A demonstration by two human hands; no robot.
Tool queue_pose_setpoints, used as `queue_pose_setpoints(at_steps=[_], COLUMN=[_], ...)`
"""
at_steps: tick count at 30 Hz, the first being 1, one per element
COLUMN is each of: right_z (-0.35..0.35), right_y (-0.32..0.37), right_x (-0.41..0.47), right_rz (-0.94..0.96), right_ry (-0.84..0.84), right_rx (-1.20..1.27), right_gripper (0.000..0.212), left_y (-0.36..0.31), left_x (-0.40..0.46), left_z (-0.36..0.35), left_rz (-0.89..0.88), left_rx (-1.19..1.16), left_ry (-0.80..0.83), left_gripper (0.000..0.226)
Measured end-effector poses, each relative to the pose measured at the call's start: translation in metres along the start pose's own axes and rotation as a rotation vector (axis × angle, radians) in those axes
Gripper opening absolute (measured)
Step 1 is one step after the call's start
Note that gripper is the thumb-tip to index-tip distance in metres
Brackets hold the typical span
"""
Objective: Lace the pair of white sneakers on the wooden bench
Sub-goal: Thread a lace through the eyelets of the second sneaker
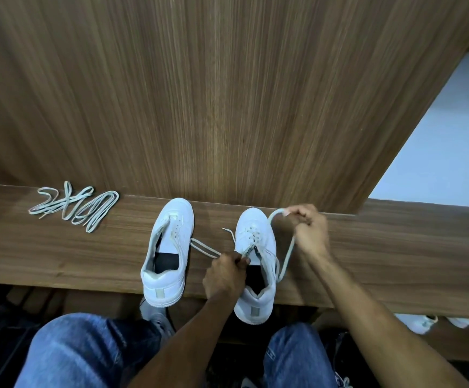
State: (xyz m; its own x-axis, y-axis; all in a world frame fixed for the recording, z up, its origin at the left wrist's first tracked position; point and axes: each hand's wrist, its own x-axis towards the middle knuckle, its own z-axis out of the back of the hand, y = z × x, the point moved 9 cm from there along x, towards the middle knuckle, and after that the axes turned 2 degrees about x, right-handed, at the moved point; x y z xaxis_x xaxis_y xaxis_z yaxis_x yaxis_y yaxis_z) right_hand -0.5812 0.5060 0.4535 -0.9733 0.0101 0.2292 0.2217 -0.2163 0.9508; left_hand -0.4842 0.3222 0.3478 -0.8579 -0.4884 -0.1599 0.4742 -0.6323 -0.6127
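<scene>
Two white sneakers stand side by side on the wooden bench [395, 256], toes pointing away from me. The left sneaker [169, 253] has no lace in its eyelets that I can see. The right sneaker [258, 247] carries a pale grey lace [286, 259] crossed through its front eyelets. My left hand [224, 273] pinches one strand of that lace at the sneaker's tongue, and a loop of it trails left between the shoes. My right hand [308, 228] grips the other end, pulled up and to the right of the toe.
A loose pile of spare grey laces [73, 205] lies on the bench at the far left. A tall wood panel [227, 93] rises right behind the bench. Other white shoes [420, 323] sit under the bench at the right. My jeans-clad knees fill the foreground.
</scene>
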Motion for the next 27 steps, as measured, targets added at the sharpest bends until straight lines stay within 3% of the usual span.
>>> queue_pose_setpoints(at_steps=[2,4,6,9,15,17,23,27], right_z=[0.024,0.034,0.025,0.005,-0.033,-0.041,-0.03,-0.023], right_y=[0.011,0.015,0.002,-0.024,-0.05,-0.055,-0.077,-0.097], right_x=[0.012,0.023,0.027,0.009,-0.05,-0.058,-0.051,-0.05], right_rz=[0.011,0.023,-0.023,-0.054,-0.138,-0.134,-0.297,-0.437], right_ry=[-0.122,-0.134,-0.017,0.186,0.373,0.349,0.232,0.173], right_rx=[0.085,0.029,-0.151,-0.544,-0.732,-0.788,-0.536,-0.279], right_gripper=[0.024,0.018,0.014,0.026,0.038,0.038,0.017,0.024], left_y=[0.001,0.005,0.007,0.005,0.005,0.004,0.005,0.019], left_x=[0.001,0.001,0.001,0.001,0.002,0.002,0.0,0.003], left_z=[-0.001,-0.004,-0.004,-0.004,-0.003,-0.003,0.007,0.008], left_rz=[0.003,0.016,0.026,0.001,0.004,-0.004,-0.012,0.043], left_rx=[-0.007,-0.006,-0.008,-0.006,0.044,0.054,0.002,-0.198], left_ry=[0.002,0.008,0.007,-0.001,-0.007,-0.009,-0.037,-0.043], left_gripper=[0.031,0.036,0.037,0.033,0.039,0.037,0.032,0.024])
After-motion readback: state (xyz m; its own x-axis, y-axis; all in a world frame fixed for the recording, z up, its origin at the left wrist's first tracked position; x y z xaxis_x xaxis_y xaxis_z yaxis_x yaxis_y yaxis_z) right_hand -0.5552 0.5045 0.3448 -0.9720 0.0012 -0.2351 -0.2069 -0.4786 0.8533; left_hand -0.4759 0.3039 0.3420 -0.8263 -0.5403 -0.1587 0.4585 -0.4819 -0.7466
